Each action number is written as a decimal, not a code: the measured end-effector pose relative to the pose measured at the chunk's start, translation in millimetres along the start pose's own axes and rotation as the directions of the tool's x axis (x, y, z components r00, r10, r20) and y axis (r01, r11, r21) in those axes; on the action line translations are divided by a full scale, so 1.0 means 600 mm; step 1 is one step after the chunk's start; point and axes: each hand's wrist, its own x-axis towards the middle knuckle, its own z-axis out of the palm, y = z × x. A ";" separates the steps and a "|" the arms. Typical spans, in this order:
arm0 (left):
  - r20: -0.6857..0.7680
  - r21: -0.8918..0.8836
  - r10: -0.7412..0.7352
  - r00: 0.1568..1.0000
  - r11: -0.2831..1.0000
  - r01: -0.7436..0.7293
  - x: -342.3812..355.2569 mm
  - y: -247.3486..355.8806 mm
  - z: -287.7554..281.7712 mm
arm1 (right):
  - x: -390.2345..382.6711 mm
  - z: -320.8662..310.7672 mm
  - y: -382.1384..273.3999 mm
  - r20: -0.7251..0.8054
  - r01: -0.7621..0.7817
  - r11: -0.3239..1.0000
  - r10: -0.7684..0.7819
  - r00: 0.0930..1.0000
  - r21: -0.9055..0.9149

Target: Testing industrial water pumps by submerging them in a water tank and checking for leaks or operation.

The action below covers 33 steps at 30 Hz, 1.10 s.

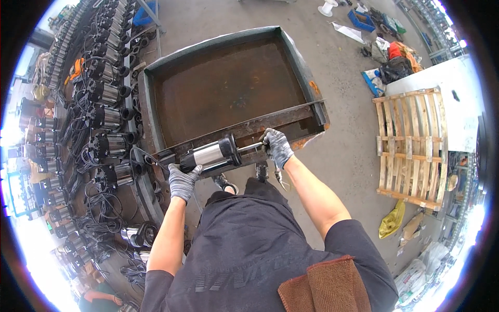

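A workshop — rows of cabled metal machines [107,117] show it.

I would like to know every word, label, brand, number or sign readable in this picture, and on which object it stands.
No text is clear enough to quote.
Dark short-sleeved cloth shirt: grey slanted marks, too faint to read.
Silver-and-black cylindrical metal machine in front: no readable marking.
Similar silver-and-black machines at left: too small to read.

White glare [39,265] washes out both warped side edges.
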 end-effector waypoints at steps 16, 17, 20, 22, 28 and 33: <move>0.003 0.063 0.019 1.000 0.998 -0.019 -0.007 0.027 -0.011 | 0.023 -0.003 0.016 -0.029 0.034 0.998 -0.035 0.999 -0.055; 0.006 0.074 0.014 1.000 0.997 -0.015 -0.006 0.024 -0.008 | 0.027 -0.006 0.015 -0.007 0.007 1.000 -0.007 1.000 -0.014; -0.016 -0.004 0.011 1.000 1.000 -0.011 -0.014 0.009 0.001 | -0.009 -0.027 -0.025 0.127 -0.025 0.997 0.035 0.991 -0.076; -0.008 -0.088 0.012 1.000 0.996 -0.013 -0.015 0.007 0.007 | -0.012 -0.064 -0.042 0.174 0.049 0.963 -0.002 0.985 -0.265; 0.015 -0.123 0.041 0.999 0.992 -0.039 -0.011 0.008 0.008 | 0.026 -0.222 -0.164 -0.368 -0.159 0.929 0.026 0.930 -0.335; 0.000 -0.116 0.047 0.999 0.992 -0.047 -0.006 -0.004 0.018 | 0.097 -0.280 -0.203 -0.546 -0.534 0.130 -0.314 0.777 -0.835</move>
